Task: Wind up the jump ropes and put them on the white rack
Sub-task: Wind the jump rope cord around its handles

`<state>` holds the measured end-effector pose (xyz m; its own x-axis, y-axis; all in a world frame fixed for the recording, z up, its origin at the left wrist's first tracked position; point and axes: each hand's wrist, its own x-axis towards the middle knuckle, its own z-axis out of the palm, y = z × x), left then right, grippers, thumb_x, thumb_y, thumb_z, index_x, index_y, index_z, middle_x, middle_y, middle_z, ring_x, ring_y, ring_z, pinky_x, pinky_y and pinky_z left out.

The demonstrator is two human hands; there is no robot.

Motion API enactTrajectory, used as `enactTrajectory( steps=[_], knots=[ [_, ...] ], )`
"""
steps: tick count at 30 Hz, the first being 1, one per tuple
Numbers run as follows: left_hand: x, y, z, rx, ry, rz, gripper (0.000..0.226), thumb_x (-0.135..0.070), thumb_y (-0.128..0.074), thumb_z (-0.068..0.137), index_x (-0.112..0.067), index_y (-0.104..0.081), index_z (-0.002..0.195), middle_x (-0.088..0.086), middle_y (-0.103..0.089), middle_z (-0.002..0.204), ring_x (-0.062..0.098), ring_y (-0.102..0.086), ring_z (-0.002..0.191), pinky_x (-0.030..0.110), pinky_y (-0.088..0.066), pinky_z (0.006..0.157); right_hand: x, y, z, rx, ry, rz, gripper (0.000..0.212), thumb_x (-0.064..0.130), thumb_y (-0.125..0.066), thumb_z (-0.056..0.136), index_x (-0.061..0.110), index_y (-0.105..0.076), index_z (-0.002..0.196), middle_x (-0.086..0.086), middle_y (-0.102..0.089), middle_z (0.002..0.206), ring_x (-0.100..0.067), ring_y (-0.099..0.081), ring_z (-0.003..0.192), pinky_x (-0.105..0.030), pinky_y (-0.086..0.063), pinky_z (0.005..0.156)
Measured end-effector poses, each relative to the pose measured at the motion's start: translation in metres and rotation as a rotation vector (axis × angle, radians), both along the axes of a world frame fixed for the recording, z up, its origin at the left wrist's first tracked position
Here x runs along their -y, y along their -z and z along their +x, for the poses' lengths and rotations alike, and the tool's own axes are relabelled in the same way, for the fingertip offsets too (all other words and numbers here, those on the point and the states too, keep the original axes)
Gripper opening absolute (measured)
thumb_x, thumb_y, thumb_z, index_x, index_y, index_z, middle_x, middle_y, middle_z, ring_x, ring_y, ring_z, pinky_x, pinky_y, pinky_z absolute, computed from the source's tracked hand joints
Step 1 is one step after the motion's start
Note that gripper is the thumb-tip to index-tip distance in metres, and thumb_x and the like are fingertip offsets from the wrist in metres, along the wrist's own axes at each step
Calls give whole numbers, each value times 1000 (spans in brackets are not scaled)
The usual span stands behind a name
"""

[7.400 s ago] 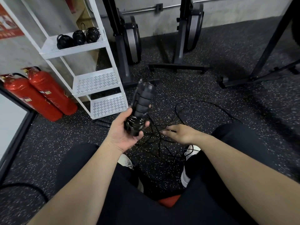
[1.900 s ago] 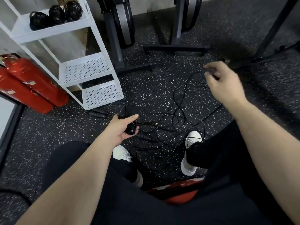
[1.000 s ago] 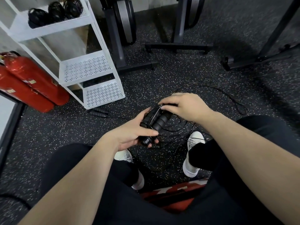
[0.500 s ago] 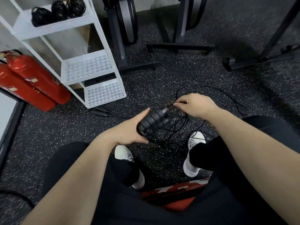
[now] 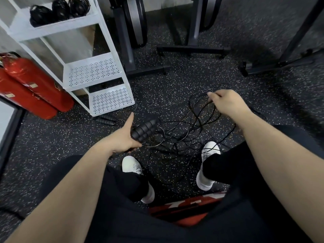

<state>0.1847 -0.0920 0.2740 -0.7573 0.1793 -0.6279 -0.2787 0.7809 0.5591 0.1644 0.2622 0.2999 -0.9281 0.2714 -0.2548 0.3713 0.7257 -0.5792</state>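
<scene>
A dark rubber floor (image 5: 201, 79) flecked with white and tan specks fills the frame. In the upper left stands a white metal rack (image 5: 105, 55) with perforated lower shelves; its top shelf carries three wound black rope bundles (image 5: 59, 10). At the left edge, two glossy red cylindrical fire extinguishers (image 5: 33, 88) lean beside the rack. Dark grey steel machine bases (image 5: 191, 49) run along the top, and a red mat with white lettering (image 5: 184, 207) shows at bottom centre, between legs in black trousers and two white sneakers (image 5: 131, 165).

Just left of centre, the left hand (image 5: 121, 139) grasps a pair of black ribbed foam jump-rope handles (image 5: 144, 131), fingers curled under them and the thumb sticking straight up toward the rack. The handles point up and to the right. From them a thin black glossy cord (image 5: 189, 125) spills in loose tangled loops across the floor at centre, reaching to the sneakers. Right of centre, the right hand (image 5: 226, 102) is raised above the tangle, pinching a strand of the cord between curled fingers. Another black ribbed handle pair (image 5: 107, 119) lies on the floor just below the rack's bottom shelf, and one more black handle (image 5: 162, 148) lies in the tangle.
</scene>
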Motion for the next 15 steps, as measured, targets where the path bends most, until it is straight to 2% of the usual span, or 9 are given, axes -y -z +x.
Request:
enactTrajectory(
  steps=[1, 3, 4, 5, 7, 9, 12, 15],
  knots=[
    [1, 0, -1, 0, 76, -63, 123, -14, -82, 87, -43, 11, 161, 17, -70, 121, 25, -69, 85, 29, -51, 76, -3, 0, 1, -15, 34, -2, 36, 48, -44, 105, 24, -70, 102, 2, -51, 60, -17, -41, 48, -28, -31, 52],
    [6, -1, -4, -4, 152, -157, 113, -17, -81, 88, -35, 1, 164, 14, -53, 150, 28, -61, 117, 23, -42, 89, -12, -2, 2, -67, 132, -48, 35, 48, -45, 104, 24, -71, 101, 3, -51, 59, -16, -39, 47, -27, -30, 51],
    [11, -2, -7, -4, 151, -197, 109, -16, -80, 88, -32, -4, 165, 12, -46, 156, 30, -55, 129, 22, -38, 93, -18, -4, 2, -106, 196, -102, 34, 46, -46, 105, 23, -71, 102, 3, -50, 59, -15, -37, 48, -28, -29, 51],
    [17, -1, -10, -9, 148, -238, 106, -14, -80, 87, -29, -10, 165, 12, -45, 157, 30, -52, 132, 23, -38, 96, -23, -6, 2, -144, 259, -162, 33, 44, -47, 105, 22, -72, 103, 4, -48, 59, -14, -36, 48, -28, -28, 51],
    [28, 4, -16, -27, 116, -295, 92, -10, -80, 85, -23, -29, 160, 11, -56, 144, 29, -56, 121, 27, -41, 93, -31, -11, 2, -202, 352, -242, 33, 42, -48, 105, 20, -72, 102, 5, -44, 57, -11, -31, 45, -27, -25, 48],
    [32, 10, -21, -24, 30, -297, 75, -6, -77, 86, -20, -43, 151, 7, -62, 120, 25, -58, 102, 29, -45, 83, -34, -14, 2, -223, 359, -248, 32, 44, -49, 104, 22, -72, 99, 7, -40, 53, -9, -28, 38, -26, -23, 45],
    [29, 20, -23, 87, -184, -155, 49, 3, -65, 93, -19, -51, 135, 13, -65, 95, 23, -63, 72, 32, -55, 54, -30, -14, 3, -162, 231, -147, 34, 47, -48, 103, 25, -73, 99, 6, -43, 54, -12, -32, 43, -27, -27, 49],
    [27, 29, -24, 125, -211, -119, 47, 5, -62, 94, -24, -51, 130, 19, -67, 97, 23, -63, 69, 31, -54, 53, -28, -14, 2, -121, 155, -25, 35, 50, -47, 102, 27, -73, 104, 3, -50, 57, -17, -39, 47, -28, -31, 51]
  ],
)
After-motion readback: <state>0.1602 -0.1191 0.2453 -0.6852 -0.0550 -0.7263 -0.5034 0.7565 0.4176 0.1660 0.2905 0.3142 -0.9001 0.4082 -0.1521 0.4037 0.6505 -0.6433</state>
